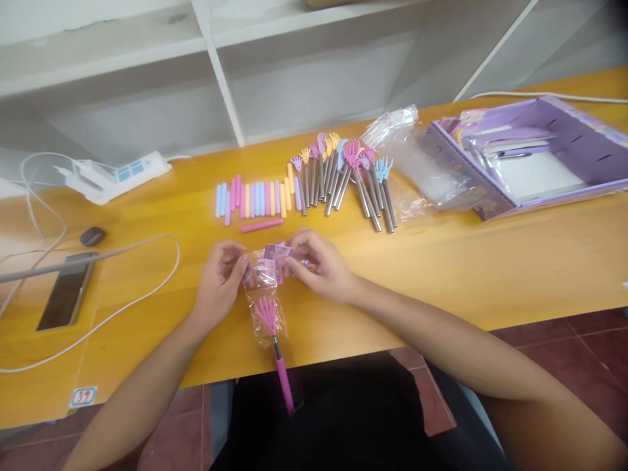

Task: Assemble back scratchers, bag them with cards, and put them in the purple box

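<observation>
in the head view, the pink back scratcher [279, 358] is inside the clear plastic bag [280, 322] in front of the person, hand-shaped head over the table [441, 268] and grip projecting past the near edge. the left hand [220, 278] has thumb and fingertips pinched together at the upper end of the bag. the right hand [321, 265] is closed lightly, thumb against forefinger, on a purple printed card [279, 252] overlapping the upper end of the bag; whether the card is inside or in front of the film cannot be told. the step in hand appears to be fitting the card at the bag. for a clean result, the left hand should keep the film taut and its layers apart, while the right hand should guide the card by its edge, flat and square, without creasing it. the scratcher should be kept supported, since the overhanging grip could tip and pull the bag down. beyond the hands, a loose pink tube [261, 226] lies apart from a row of pastel tubes [258, 199]; metal-shafted scratchers [338, 173] lie to their right, then a heap of clear plastic packaging [422, 160] and an open purple box [500, 208].
</observation>
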